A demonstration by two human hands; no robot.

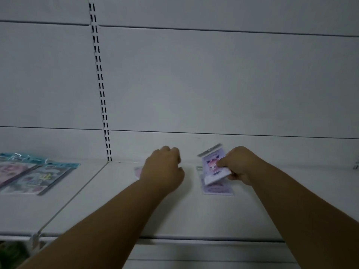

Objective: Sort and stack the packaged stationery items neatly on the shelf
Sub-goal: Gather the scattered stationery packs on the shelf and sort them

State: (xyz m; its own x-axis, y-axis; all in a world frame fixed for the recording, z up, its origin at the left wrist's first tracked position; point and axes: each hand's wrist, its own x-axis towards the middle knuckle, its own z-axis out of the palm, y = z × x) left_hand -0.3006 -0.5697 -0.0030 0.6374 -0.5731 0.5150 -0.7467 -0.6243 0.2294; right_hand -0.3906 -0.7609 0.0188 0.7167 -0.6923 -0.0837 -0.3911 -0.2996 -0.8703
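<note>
Right hand (240,165), right of centre: grip clamped on a purple packet (214,167), tilted up over a second packet (216,189) lying flat on the shelf (194,214). Left hand (162,168), centre: fingers curled over a pink packet (137,171); its grip cannot be told. Blue-edged packets (37,173) lie far left; bare shelf between and toward the front edge.

A tilted purple packet (213,166) hangs above 1 flat purple packet (217,189); blue-topped packets (37,173) lie far left.
</note>
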